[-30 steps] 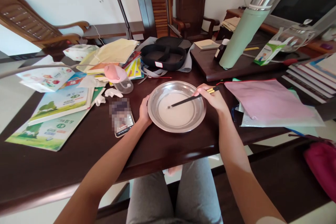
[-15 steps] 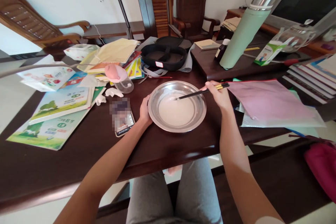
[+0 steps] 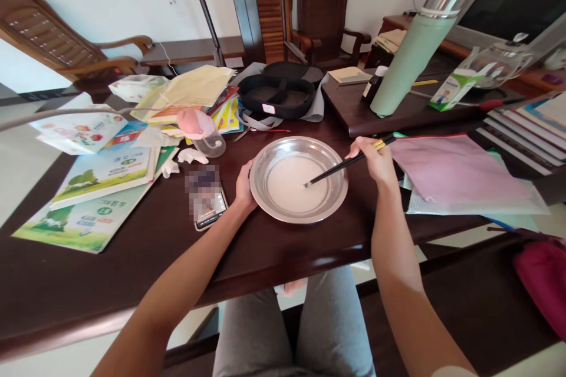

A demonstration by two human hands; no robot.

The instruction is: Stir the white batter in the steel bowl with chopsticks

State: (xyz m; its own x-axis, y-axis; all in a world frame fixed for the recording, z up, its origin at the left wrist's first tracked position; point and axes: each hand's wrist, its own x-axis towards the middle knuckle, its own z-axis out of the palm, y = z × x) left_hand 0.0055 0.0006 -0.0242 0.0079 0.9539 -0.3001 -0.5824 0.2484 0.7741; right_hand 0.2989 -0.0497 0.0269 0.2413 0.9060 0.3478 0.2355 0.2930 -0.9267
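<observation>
A round metal basin (image 3: 327, 203) stands on the dark wooden table, with a milky white liquid (image 3: 287, 188) in its bottom. My left hand (image 3: 246, 186) grips the basin's left rim, the fingers mostly hidden behind its outer side. Above the right rim, my right hand (image 3: 374, 159) is closed round a pair of black chopsticks (image 3: 331, 171) with yellowish upper ends. They slant down to the left, and their tips dip into the liquid right of its middle.
Left of the basin lie a phone (image 3: 210, 219), a pink-lidded bottle (image 3: 207, 135) and workbooks (image 3: 84, 218). Behind it sits a black case (image 3: 274, 109). A tall green thermos (image 3: 411, 65) stands back right; a pink pouch (image 3: 455, 168) lies at the right.
The chopstick tips have moved right and toward me through the liquid, and my right hand has shifted slightly right. My left hand and the basin stay in place.
</observation>
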